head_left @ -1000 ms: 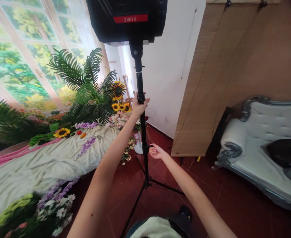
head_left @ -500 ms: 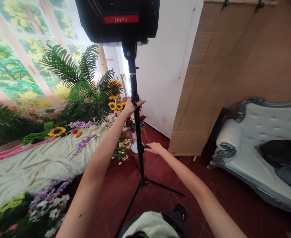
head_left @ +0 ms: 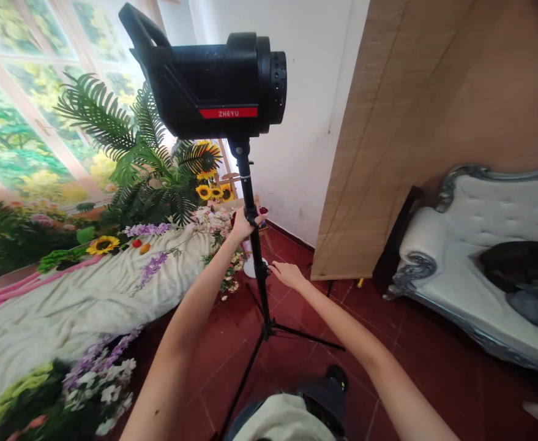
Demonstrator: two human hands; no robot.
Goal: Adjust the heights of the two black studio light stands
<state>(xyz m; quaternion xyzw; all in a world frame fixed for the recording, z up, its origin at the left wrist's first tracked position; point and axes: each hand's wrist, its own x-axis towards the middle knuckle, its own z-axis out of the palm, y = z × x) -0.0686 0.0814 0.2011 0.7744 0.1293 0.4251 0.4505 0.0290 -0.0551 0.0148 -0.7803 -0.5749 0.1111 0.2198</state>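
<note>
On a red-tiled floor, a black light stand plants splayed legs, presumably for balance beneath a bulky lamp.

The right hand, arm angled inward, pinches a small knob low on the stand; higher, the outstretched left hand wraps around the pole, apparently to steady that top-heavy load. Palm fronds fill the background.

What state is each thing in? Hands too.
Stand: standing, legs spread
Light: mounted atop the stand; on or off unclear
Left hand: closed around the upper pole
Knob: tight or loose, can't tell
Right hand: fingers at the knob, grip unclear
Blind: hanging unrolled
Blanket: spread, rumpled
Sofa: dark bundle heaped on its seat
</note>
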